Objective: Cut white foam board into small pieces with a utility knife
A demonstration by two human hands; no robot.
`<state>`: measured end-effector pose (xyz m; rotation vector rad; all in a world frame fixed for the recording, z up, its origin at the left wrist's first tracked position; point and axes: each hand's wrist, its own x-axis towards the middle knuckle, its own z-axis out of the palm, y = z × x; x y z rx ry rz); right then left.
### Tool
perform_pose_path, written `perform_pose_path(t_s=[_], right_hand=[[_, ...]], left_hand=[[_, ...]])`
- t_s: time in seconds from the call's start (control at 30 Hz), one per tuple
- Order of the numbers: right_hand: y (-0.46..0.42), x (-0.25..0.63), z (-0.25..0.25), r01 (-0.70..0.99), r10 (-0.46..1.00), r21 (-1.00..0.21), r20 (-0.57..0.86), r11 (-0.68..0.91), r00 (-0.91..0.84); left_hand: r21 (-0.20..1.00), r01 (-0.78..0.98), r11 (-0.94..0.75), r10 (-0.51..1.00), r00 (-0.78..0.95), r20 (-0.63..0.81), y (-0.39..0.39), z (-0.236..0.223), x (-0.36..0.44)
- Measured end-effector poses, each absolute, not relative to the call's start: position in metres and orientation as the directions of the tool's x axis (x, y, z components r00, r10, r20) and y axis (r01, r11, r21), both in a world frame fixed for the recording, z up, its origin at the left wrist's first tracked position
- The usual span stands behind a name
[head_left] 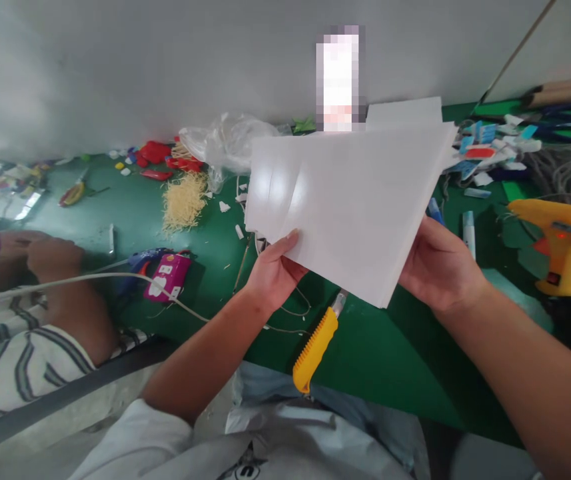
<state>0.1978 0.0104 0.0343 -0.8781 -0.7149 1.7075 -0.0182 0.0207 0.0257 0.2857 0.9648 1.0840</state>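
- The left hand (278, 270) grasps the white board (345, 200) by its near-left edge, thumb laid on the upper face, the other fingers mostly hidden beneath.
- The right hand (442, 267) grasps the same board along its right edge; its fingertips are hidden behind it.
- The white board is held tilted above the middle of the green surface (390, 373), between the near and far edges. Two crease-like lines run across its left part.
- A white flap (405, 111) shows behind the board's far edge; whether the two are joined cannot be told.
- A yellow cutter (318, 350) lies at the surface's near edge, its metal end pointing towards the board.
- To the right, a yellow glue gun (560, 243) with a small red light sits near grey yarn (555, 167).
- Blue-and-white tubes (495, 143) are heaped towards the far right corner.
- Left of the board, along the far edge, are a clear plastic bag (230, 140), red pieces (154, 153) and a pile of pale yellow strands (184, 200).
- Nearer the near edge, a white cable (115, 275) crosses a purple box (168, 275).
- Another person's hand (58, 257) is at the left, beyond the box.
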Motion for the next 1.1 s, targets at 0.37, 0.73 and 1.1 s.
perform_pose_path(t_s=[0.37,0.73,1.1], right_hand=[[0.003,0.190,0.030,-0.430,0.887,-0.834,-0.140,-0.346,-0.440],[0.001,0.189,0.026,-0.352,0.877,-0.881,-0.129,-0.316,-0.464],[0.003,0.188,0.022,-0.401,0.846,-0.834,-0.137,-0.379,-0.515]], left_hand=[[0.680,-0.666,0.307,0.875,-0.084,-0.477,0.025,0.031,-0.017],[0.795,-0.499,0.345,0.937,0.227,-0.264,-0.003,0.032,-0.001],[0.714,-0.528,0.460,0.886,0.332,-0.325,0.000,0.032,-0.003]])
